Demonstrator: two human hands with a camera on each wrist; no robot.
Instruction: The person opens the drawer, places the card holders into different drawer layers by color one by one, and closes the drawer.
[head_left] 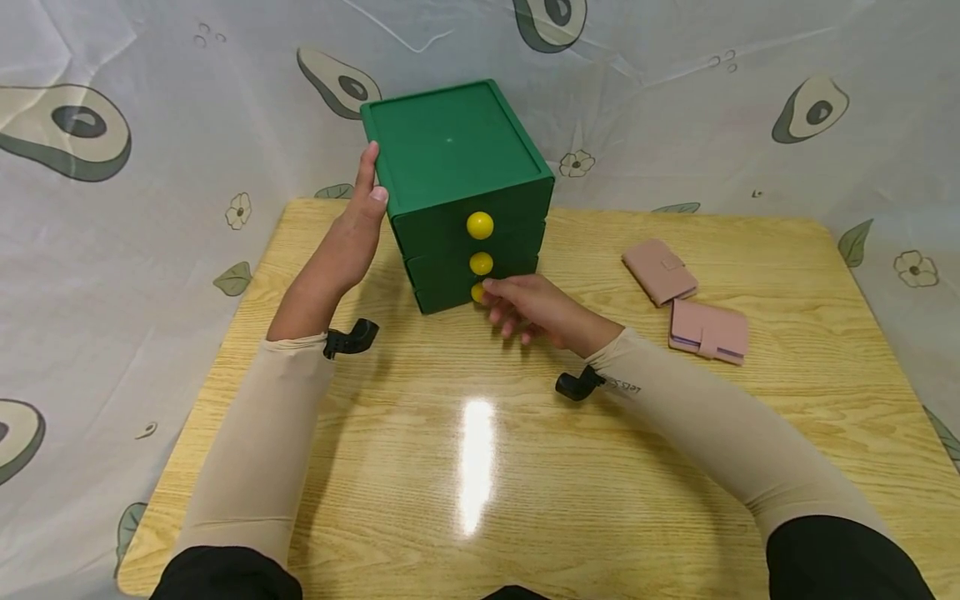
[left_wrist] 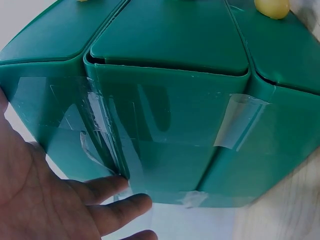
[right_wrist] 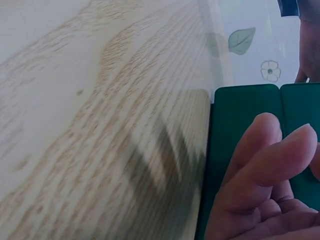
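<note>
A green three-drawer cabinet (head_left: 457, 150) stands at the back of the table, with round yellow knobs on its front. My left hand (head_left: 358, 237) rests along its left side, fingers extended. In the left wrist view, the fingers (left_wrist: 117, 210) lie beside the cabinet's taped side panels (left_wrist: 155, 130). My right hand (head_left: 543, 308) is at the bottom drawer, pinching its yellow knob (head_left: 477, 292) between thumb and finger. The right wrist view has bent fingers (right_wrist: 260, 175) in front of the green drawer front (right_wrist: 245, 105); they hide the knob there. All three drawers look closed.
Two pink wallets, an upper one (head_left: 656, 271) and a lower one (head_left: 712, 332), lie on the wooden table (head_left: 405, 467) to the cabinet's right. Behind the table hangs a pale avocado-patterned cloth (head_left: 675, 100).
</note>
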